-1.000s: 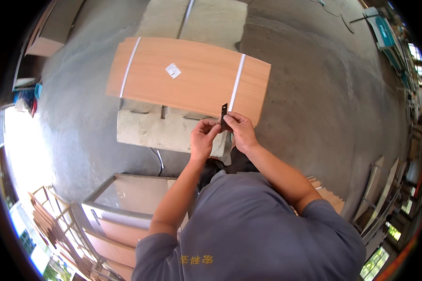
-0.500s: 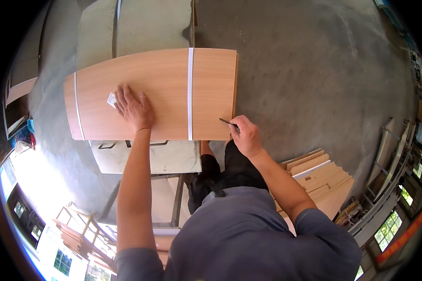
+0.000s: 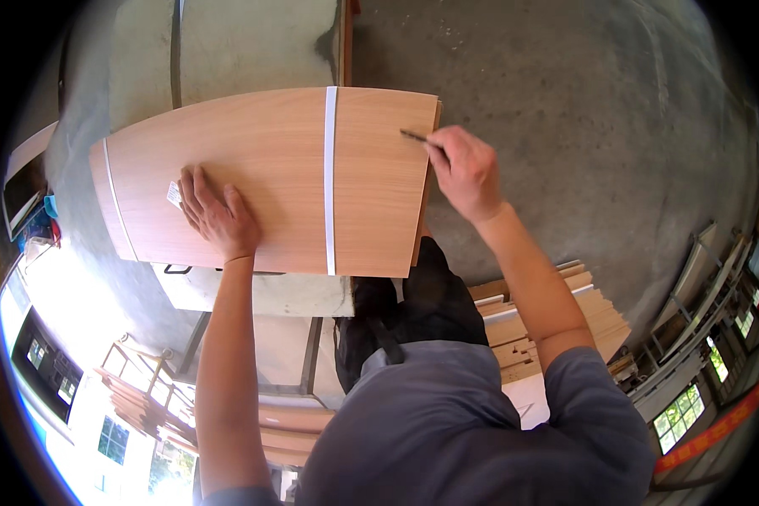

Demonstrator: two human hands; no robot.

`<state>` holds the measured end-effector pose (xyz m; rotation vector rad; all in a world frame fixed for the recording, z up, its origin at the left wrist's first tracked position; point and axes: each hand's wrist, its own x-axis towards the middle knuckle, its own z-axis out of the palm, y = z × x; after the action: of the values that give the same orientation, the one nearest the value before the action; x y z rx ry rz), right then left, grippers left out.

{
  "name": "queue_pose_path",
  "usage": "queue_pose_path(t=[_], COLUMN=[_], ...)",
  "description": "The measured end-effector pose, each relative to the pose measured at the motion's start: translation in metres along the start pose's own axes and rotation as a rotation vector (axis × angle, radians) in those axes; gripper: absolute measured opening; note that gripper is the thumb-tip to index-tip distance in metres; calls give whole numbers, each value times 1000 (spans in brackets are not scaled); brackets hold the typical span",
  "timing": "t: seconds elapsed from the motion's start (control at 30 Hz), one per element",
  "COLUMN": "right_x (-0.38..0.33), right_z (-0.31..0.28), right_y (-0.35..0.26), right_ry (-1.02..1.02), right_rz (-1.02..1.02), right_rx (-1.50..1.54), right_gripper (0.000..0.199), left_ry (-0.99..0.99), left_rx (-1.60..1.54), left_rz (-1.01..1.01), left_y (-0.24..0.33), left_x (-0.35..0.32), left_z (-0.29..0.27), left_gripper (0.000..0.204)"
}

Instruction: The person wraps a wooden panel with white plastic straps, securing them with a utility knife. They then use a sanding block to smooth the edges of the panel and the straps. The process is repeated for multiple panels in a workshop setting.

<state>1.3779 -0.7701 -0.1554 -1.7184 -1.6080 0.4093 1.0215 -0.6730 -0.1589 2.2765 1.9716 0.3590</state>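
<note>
A stack of wood-grain panels [image 3: 287,152], bound by two white straps, lies in front of me. My left hand [image 3: 217,211] rests flat on the top panel with its fingers stretched out, beside a small white label [image 3: 174,194]. Between the strap [image 3: 331,185] and the panels' right edge, a thin dark tool [image 3: 413,135] pokes out over the surface. It is gripped in the closed fingers of my right hand [image 3: 468,164], just off the right edge. Whether the tool is a blade or a pen is too small to tell.
The panels lie on a pale, worn bench [image 3: 304,295] with dark handles. More cut wooden boards [image 3: 557,333] are stacked at the right by my legs. A rack with boards [image 3: 143,405] stands at lower left, and metal frames [image 3: 691,295] at far right.
My right hand has moved away from me along the panels' right edge, still holding the thin dark tool. My left hand stays flat on the top panel.
</note>
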Motion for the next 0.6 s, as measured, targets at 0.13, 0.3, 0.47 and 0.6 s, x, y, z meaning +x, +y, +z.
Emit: queue_pose_path(t=[0.13,0.3,0.47,0.6], right_x=[70,-9,-49,24], right_z=[-20,-25,-16,-19], right_y=[33,-21,-37,16], right_ry=[174,-45,-184,-106], right_rz=[141,70,67,-6], right_rx=[-49,124,146,44], right_gripper=[10,21,19,15], left_ry=[27,14,22,29], left_rx=[11,27,25,18], left_rz=[28,-7,6,30], left_y=[6,7,6,8], left_x=[2,2,1,4], left_z=[0,-4,-3,-1], left_gripper=[56,56,56,56])
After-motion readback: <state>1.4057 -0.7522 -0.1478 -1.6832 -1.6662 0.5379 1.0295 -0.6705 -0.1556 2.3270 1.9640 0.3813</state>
